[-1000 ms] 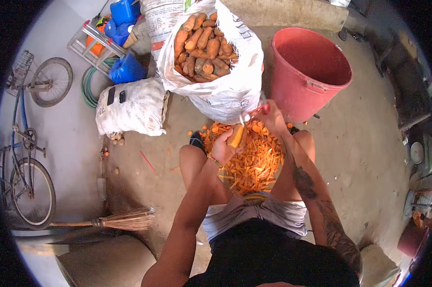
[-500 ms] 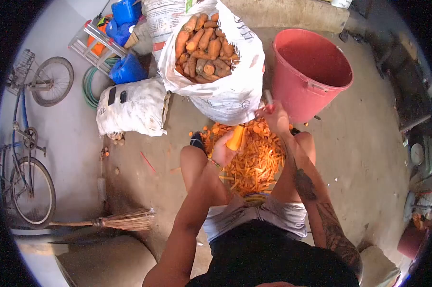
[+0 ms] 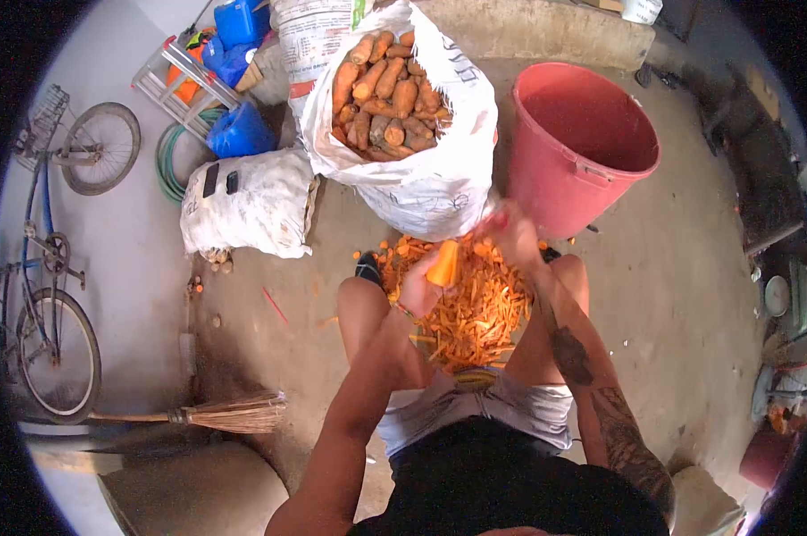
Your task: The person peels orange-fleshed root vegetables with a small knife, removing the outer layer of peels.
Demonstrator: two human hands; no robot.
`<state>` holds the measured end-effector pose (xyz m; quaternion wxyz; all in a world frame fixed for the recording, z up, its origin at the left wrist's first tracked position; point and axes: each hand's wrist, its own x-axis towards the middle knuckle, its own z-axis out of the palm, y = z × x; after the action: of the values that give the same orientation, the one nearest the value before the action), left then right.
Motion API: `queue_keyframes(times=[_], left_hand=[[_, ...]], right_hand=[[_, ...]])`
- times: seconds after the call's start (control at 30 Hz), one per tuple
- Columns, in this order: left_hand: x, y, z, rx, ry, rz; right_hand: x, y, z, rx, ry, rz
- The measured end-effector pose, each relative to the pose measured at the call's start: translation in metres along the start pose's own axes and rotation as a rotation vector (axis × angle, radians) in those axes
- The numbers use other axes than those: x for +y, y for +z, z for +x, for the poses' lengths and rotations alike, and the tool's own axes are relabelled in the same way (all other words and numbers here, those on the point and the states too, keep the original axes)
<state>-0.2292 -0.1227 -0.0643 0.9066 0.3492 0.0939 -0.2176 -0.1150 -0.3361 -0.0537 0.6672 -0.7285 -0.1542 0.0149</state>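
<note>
My left hand is closed around a peeled carrot, its bright orange surface pointing up and away from me. To its right, my right hand is smeared by motion; its fingers are wrapped round a red-handled knife, whose blade is too blurred to make out. Between my legs, under both hands, lies a heap of orange carrot peelings and pieces. Just beyond the hands stands a white woven sack, its mouth rolled open, filled with unpeeled carrots.
A large red tub stands right of the sack. Left of it lies a stuffed white sack, with blue containers and a ladder behind. A straw broom and a bicycle are on the left.
My right hand has moved slightly downward with the knife and is now more blurred. The left hand keeps hold of the carrot, which has tilted more upright. The whole view has shifted slightly.
</note>
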Motion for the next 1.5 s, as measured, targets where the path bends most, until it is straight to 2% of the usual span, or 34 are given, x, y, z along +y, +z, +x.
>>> queue_keyframes(times=[0.07,0.1,0.13,0.17,0.23,0.33,0.4,0.43,0.5,0.53,0.57,0.63,0.67,0.7,0.8,0.83,0.93,1.0,1.07,1.1,1.2,1.23,1.33,1.37,1.47,1.5], left_hand=[[0.002,-0.002,0.004,0.045,0.002,-0.032],[0.0,-0.011,0.009,-0.055,0.002,-0.073],[0.007,-0.001,0.01,-0.027,0.029,-0.006],[0.012,0.016,0.005,0.006,0.053,0.056],[0.007,0.016,-0.001,0.098,0.021,0.057],[0.002,0.004,0.004,0.144,0.039,-0.038],[0.006,0.004,0.01,0.042,0.062,-0.009],[0.005,0.003,0.013,0.019,0.077,0.041],[0.0,-0.006,0.009,-0.024,0.027,0.075],[0.001,-0.004,0.004,0.011,0.022,0.06],[0.004,0.001,0.003,0.04,0.025,0.048],[0.006,0.005,0.004,0.076,0.044,0.03],[0.01,0.005,0.007,0.053,0.046,0.054],[0.01,0.006,0.006,0.034,0.045,0.073],[-0.006,-0.01,0.002,0.054,0.02,0.074],[-0.008,-0.015,0.005,0.044,0.024,0.071],[-0.003,-0.009,0.01,0.09,0.11,0.229],[-0.01,-0.014,0.01,0.111,0.177,0.404],[-0.011,-0.016,0.006,0.078,0.09,0.296],[-0.007,-0.015,0.006,0.057,0.057,0.247],[-0.001,-0.001,0.007,-0.047,0.045,0.047],[-0.009,0.009,0.016,0.176,0.204,0.152],[0.002,-0.006,0.012,0.041,0.072,0.003],[0.006,-0.015,0.019,0.085,0.124,0.094],[0.015,-0.004,0.018,-0.067,0.116,-0.05],[0.017,0.015,0.012,0.016,0.177,0.031]], right_hand=[[-0.003,-0.01,0.006,0.063,0.101,-0.376],[-0.033,-0.003,-0.008,-0.084,0.02,-0.533],[-0.052,0.002,-0.017,-0.227,-0.072,-0.693],[-0.044,0.007,-0.027,-0.276,-0.178,-0.523],[-0.022,0.011,-0.004,-0.169,0.078,0.597],[-0.02,-0.001,-0.002,0.103,-0.017,-0.272],[-0.051,0.004,-0.022,-0.22,-0.139,-0.663],[-0.054,0.011,-0.029,-0.29,-0.117,-0.632],[-0.015,0.013,-0.005,-0.253,-0.046,0.478],[-0.013,0.003,0.0,0.006,0.003,0.107],[-0.012,-0.007,0.006,0.23,0.14,-0.245],[-0.043,-0.003,-0.015,-0.052,-0.121,-0.558],[-0.045,0.004,-0.022,-0.115,-0.181,-0.593],[-0.046,0.012,-0.028,-0.176,-0.244,-0.624],[-0.025,-0.011,0.006,0.208,0.171,-0.161],[-0.032,-0.021,0.009,0.226,0.167,-0.314],[-0.019,-0.014,0.0,-0.19,-0.295,-0.582],[-0.003,-0.016,0.011,0.035,-0.068,-0.577],[0.011,-0.021,0.013,0.242,0.179,-0.569],[0.003,-0.023,0.017,0.202,0.181,-0.533],[-0.035,0.004,-0.022,-0.308,-0.128,-0.589],[-0.036,0.014,-0.03,-0.27,-0.232,-0.602],[-0.052,0.007,-0.016,-0.137,0.093,-0.177],[-0.027,0.007,-0.007,-0.033,0.136,-0.09],[-0.047,0.008,-0.022,-0.22,0.047,-0.503],[-0.048,0.011,-0.026,-0.24,0.085,-0.51]])
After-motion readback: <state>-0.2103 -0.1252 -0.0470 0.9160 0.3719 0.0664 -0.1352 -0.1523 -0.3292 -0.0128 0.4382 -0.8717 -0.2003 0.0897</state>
